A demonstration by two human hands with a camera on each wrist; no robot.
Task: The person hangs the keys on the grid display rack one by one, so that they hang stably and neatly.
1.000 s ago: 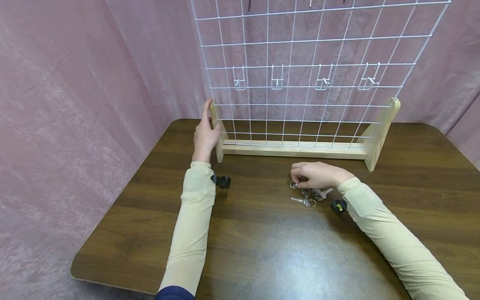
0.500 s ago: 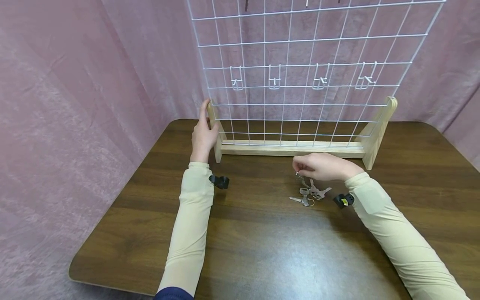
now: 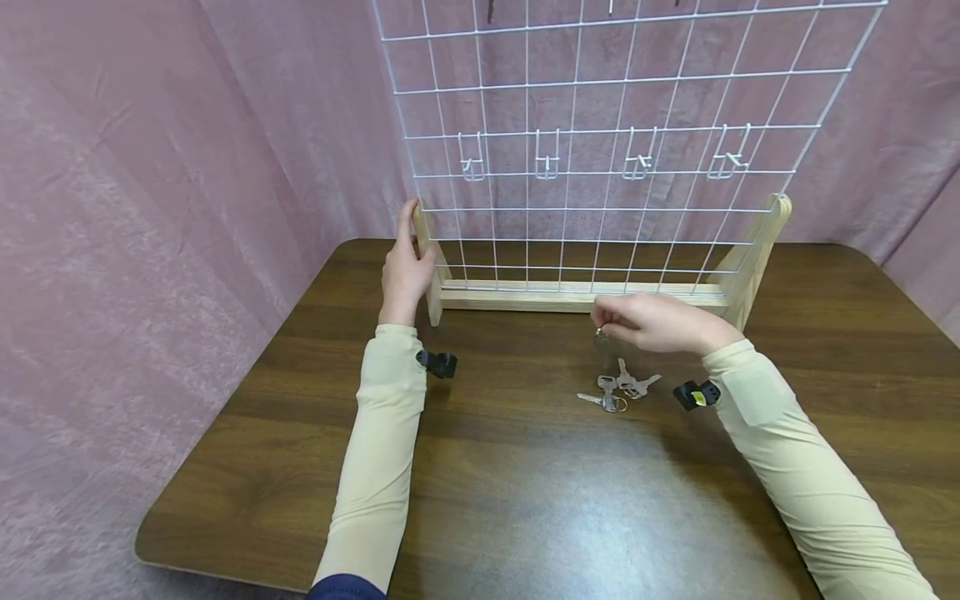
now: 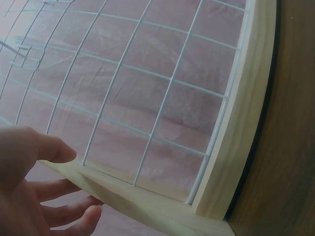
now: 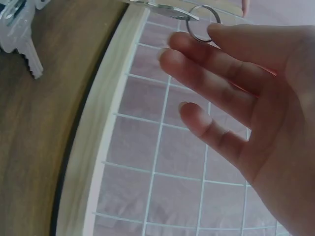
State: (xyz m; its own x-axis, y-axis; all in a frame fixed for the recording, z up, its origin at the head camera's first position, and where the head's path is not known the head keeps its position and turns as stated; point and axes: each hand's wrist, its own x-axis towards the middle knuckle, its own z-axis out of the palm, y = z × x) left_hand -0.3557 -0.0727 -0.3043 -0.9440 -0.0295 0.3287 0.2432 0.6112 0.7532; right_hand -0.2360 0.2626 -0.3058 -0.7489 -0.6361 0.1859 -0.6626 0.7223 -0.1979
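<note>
My right hand (image 3: 660,323) pinches a metal key ring (image 5: 188,28) between thumb and index finger, just above the table in front of the rack's base bar. A key (image 5: 170,11) hangs from that ring, partly cut off in the right wrist view. Below and nearer lie more keys (image 3: 609,400) on rings in a small pile on the table. My left hand (image 3: 405,279) holds the left wooden upright (image 3: 434,304) of the wire grid rack (image 3: 555,208); in the left wrist view its thumb is on one side and the other fingers are on the far side.
Several white wire hooks (image 3: 547,167) hang in a row on the grid, with darker hook ends near the top edge of view. The rack's right upright (image 3: 761,250) stands on the brown table (image 3: 300,467). A pink curtain (image 3: 187,208) is behind.
My right hand has lifted the ring with its key off the pile, upward and toward the rack. The left hand stays on the upright; the head view has shifted slightly.
</note>
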